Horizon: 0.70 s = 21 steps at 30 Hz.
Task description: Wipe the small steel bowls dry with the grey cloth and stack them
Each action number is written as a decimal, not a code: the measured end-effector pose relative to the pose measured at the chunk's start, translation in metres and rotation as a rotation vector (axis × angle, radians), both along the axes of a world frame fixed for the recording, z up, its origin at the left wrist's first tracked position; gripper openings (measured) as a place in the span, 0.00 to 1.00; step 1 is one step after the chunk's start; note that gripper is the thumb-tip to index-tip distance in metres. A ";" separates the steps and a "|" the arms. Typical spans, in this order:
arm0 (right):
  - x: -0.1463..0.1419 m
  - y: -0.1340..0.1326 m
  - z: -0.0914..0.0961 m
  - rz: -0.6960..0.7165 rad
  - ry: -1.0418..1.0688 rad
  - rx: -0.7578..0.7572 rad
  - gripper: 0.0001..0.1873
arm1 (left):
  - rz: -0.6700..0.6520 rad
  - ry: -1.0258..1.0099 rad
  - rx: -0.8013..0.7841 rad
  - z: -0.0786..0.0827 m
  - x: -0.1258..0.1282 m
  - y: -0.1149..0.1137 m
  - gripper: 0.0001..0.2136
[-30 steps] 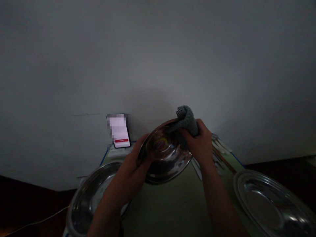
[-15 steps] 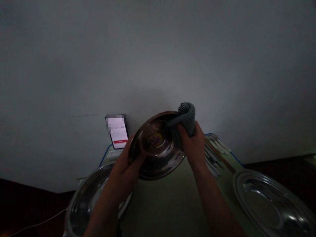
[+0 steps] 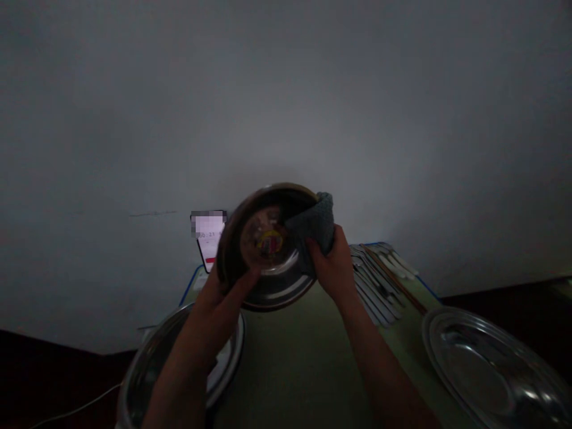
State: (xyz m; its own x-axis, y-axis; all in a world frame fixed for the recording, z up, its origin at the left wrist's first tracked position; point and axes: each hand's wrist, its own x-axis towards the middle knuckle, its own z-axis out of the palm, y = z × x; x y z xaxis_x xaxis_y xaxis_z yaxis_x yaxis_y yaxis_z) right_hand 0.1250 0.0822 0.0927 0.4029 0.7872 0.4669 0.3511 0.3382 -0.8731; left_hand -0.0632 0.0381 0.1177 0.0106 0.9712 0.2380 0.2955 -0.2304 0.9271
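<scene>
A shiny metal bowl [image 3: 279, 286] with a yellow and red sticker at its centre is held up above the table, tilted toward me. My left hand [image 3: 218, 316] grips its left rim, thumb lying on the near face and the other fingers hidden behind. On the right side, my right hand [image 3: 333, 262] is closed on a grey-green cloth [image 3: 317, 223], which is folded over the bowl's right rim and pressed against its face.
A large metal basin [image 3: 134, 369] stands at the lower left. At the right lie an oval metal tray [image 3: 476, 378], several pieces of cutlery [image 3: 375, 292] and chopsticks [image 3: 395, 280] on the green table [image 3: 286, 369]. A phone [image 3: 208, 244] leans on the wall behind.
The bowl has moved left and slightly up, and its face has turned more toward me. Both hands and the cloth have shifted left with it, showing more of the cutlery.
</scene>
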 end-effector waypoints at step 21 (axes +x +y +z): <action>0.020 0.002 -0.002 0.084 -0.506 -0.045 0.09 | -0.208 0.400 -0.083 0.001 0.006 -0.001 0.20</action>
State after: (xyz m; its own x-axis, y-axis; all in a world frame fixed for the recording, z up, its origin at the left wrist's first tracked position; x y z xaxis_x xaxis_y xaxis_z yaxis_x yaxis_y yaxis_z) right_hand 0.1451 0.0844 0.0909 0.0704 0.8310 0.5518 0.7066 0.3489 -0.6156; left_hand -0.0569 0.0372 0.1190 0.2831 0.9542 0.0966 0.5895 -0.2526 0.7672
